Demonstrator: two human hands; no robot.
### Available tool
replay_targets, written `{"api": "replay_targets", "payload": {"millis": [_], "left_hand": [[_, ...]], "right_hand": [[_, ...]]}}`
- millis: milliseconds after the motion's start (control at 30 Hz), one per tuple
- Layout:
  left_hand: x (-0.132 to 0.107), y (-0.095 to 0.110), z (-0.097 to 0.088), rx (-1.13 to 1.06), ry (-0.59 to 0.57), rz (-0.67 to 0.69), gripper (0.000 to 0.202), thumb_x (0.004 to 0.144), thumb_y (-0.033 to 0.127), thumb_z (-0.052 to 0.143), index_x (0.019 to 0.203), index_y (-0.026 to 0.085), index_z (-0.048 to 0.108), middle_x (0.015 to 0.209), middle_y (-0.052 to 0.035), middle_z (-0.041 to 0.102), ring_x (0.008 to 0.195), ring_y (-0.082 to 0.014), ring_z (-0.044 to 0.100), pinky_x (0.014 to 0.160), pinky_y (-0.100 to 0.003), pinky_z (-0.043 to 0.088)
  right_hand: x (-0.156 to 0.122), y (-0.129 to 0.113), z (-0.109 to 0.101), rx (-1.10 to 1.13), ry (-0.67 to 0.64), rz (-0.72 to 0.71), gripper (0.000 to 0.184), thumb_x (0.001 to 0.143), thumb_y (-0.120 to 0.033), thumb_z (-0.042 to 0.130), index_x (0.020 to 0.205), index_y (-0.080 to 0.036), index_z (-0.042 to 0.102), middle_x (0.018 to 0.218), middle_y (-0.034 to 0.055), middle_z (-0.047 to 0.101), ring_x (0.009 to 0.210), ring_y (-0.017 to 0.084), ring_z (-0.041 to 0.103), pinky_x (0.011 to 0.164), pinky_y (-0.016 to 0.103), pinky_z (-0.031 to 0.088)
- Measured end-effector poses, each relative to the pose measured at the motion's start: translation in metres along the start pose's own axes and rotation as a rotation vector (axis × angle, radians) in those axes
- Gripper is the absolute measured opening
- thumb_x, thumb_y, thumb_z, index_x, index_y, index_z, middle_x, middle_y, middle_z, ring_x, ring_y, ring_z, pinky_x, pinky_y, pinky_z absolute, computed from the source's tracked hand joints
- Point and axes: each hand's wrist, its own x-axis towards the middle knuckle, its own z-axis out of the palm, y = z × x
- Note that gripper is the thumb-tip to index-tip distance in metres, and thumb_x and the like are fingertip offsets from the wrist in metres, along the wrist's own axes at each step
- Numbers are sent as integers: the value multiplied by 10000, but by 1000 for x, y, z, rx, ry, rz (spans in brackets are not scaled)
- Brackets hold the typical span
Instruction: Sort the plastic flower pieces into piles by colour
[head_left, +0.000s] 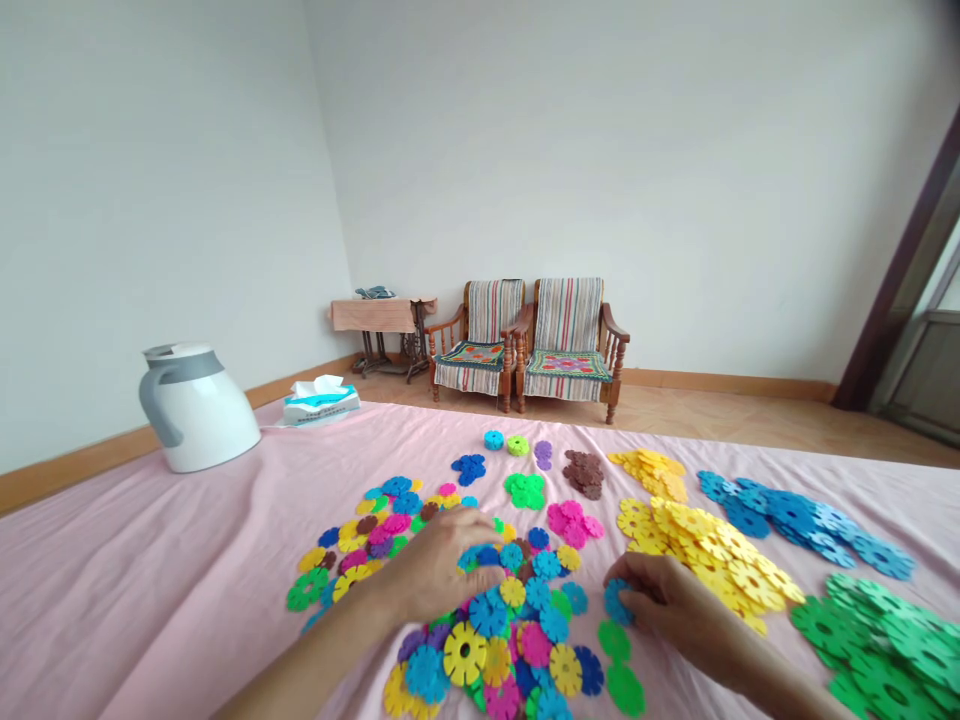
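Note:
My left hand (442,562) reaches over a mixed heap of flower-shaped notched plastic discs, its thumb and fingers apart and nothing seen between them. Between the thumb and fingers of my right hand (654,592) is a blue notched disc (616,602), just right of the heap. Within the heap lie a yellow disc (464,652), a pink disc (535,644) and others in blue, green, purple and brown. Two green discs (625,690) lie below my right hand. Part of the heap is hidden under my left hand.
Sorted piles of yellow (720,550), blue (802,515) and green discs (892,640) lie at right. Small pink (574,522), brown (583,473) and light green groups (525,490) sit beyond the heap. A white jug (210,415) and tissue box (321,402) stand at left.

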Motion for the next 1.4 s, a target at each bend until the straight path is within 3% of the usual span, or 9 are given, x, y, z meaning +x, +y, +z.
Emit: {"api": "replay_targets", "payload": {"millis": [100, 200, 267, 567, 700, 867, 1033, 1167, 1400], "left_hand": [[16, -44, 4, 155, 147, -126, 397, 852, 487, 493, 1085, 202, 641, 1119, -93, 629, 1075, -236, 543, 946, -362, 411], [25, -75, 8, 271, 157, -221, 471, 838, 522, 488, 1117, 165, 614, 1158, -121, 612, 1092, -260, 535, 960, -386, 403], [25, -79, 10, 296, 122, -236, 487, 843, 544, 461, 1117, 169, 610, 1141, -116, 619, 1081, -264, 539, 956, -394, 402], [-6, -13, 14, 98, -15, -109, 568, 766, 634, 513, 1173, 245, 589, 1126, -83, 585, 1061, -261, 512, 928, -393, 410], [-9, 9, 10, -10, -88, -30, 511, 760, 614, 543, 1122, 261, 620, 1044, -61, 609, 997, -232, 538, 900, -355, 421], [15, 5, 19, -26, 10, -26, 496, 809, 586, 497, 1122, 221, 622, 1075, -81, 617, 1039, -232, 531, 924, -348, 410], [38, -4, 39, 79, 43, -68, 600, 786, 639, 476, 1198, 214, 579, 1154, -110, 580, 1104, -277, 487, 949, -416, 391], [34, 5, 42, 115, 1, -17, 549, 767, 647, 496, 1134, 257, 614, 1087, -83, 582, 1051, -270, 498, 916, -416, 403], [18, 20, 24, 5, -110, 38, 413, 784, 587, 531, 948, 233, 666, 942, -50, 606, 943, -218, 543, 836, -320, 437]], "right_hand": [[0, 0, 1, -8, 2, 11, 176, 764, -225, 470, 790, -169, 635, 666, -12, 539, 631, 129, 461, 562, 241, 329], [2, 2, 1, -19, 0, 18, 175, 757, -227, 477, 785, -167, 639, 664, -11, 540, 632, 129, 462, 560, 240, 325], [3, 3, 2, -25, 5, 16, 174, 754, -223, 476, 782, -167, 639, 664, -11, 539, 629, 128, 461, 559, 239, 324], [1, 0, 2, -13, 11, 19, 172, 754, -217, 474, 778, -169, 638, 643, -20, 521, 615, 123, 443, 550, 240, 314], [1, -3, 1, -35, 25, 24, 180, 748, -207, 467, 788, -172, 640, 643, -21, 516, 618, 123, 449, 557, 239, 315], [2, -4, 2, -55, 31, 20, 195, 737, -197, 456, 790, -170, 642, 649, -15, 530, 621, 128, 465, 557, 240, 319], [3, -1, 2, -57, 46, 16, 195, 726, -185, 457, 786, -174, 643, 656, -12, 552, 620, 130, 482, 555, 239, 328], [2, 2, 2, -56, 58, -4, 187, 728, -184, 464, 784, -176, 642, 657, -14, 553, 616, 127, 478, 551, 237, 331], [2, -2, -2, -7, 59, -7, 177, 738, -208, 476, 772, -172, 645, 628, -19, 532, 598, 122, 466, 539, 237, 320]]}}
